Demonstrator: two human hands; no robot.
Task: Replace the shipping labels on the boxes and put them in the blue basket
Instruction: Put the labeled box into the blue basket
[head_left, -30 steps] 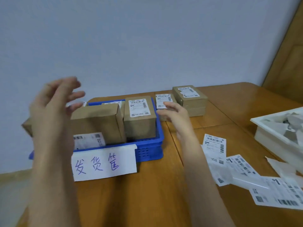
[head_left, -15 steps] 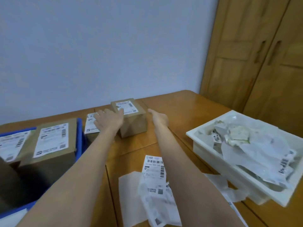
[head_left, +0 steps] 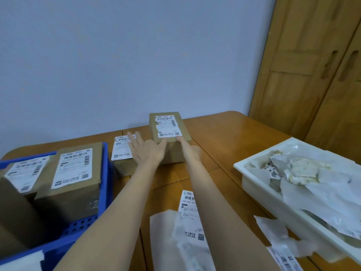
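Note:
A cardboard box (head_left: 169, 125) with a torn white label stands at the back of the wooden table (head_left: 224, 137), on top of another box. My right hand (head_left: 190, 151) grips its near right corner, with the index finger lying on top by the label. My left hand (head_left: 146, 151) is spread with straight fingers, its thumb touching the box's near left corner and its fingers over a low labelled box (head_left: 122, 153). The blue basket (head_left: 105, 173) at the left holds labelled boxes (head_left: 74, 173). Loose labels (head_left: 188, 204) lie between my forearms.
A white tray (head_left: 259, 184) full of crumpled label scraps and backing paper stands at the right. More paper strips lie along the table's near edge. A grey-blue wall is behind the table and a wooden cupboard stands at the far right.
My view swung right from the basket to the stacked boxes. Both hands reached forward; the left hand came off the low box toward the top box, and the right hand closed on its corner.

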